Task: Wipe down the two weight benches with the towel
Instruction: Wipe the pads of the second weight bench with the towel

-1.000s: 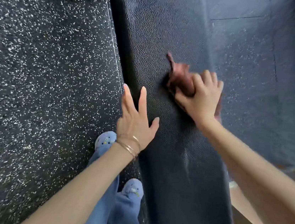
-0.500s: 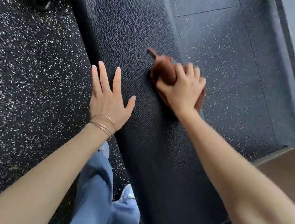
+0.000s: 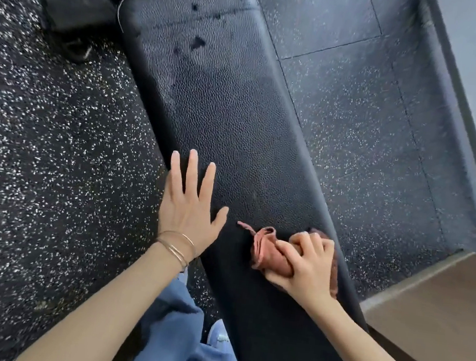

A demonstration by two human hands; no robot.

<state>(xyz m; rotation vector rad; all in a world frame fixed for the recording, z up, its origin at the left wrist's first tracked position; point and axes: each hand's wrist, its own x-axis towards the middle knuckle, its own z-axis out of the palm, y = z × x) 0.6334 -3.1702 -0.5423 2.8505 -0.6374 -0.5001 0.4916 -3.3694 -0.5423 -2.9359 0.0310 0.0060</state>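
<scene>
Left hand [image 3: 187,207]: open, palm down, back facing the camera. Its four fingers [image 3: 192,171] are straight and slightly spread, pointing away from the body; the thumb is splayed out to the right. Left wrist is straight and carries thin bangles [image 3: 176,246]. Left forearm [image 3: 114,300] is bare and extends from the lower left of the view. Right hand [image 3: 307,267]: fingers and thumb curled tight round a bunched towel [image 3: 264,252], knuckles up, with cloth showing on both sides of the fist. Right forearm [image 3: 374,356] is bare and enters from the lower right. The two hands are near each other but apart.
</scene>
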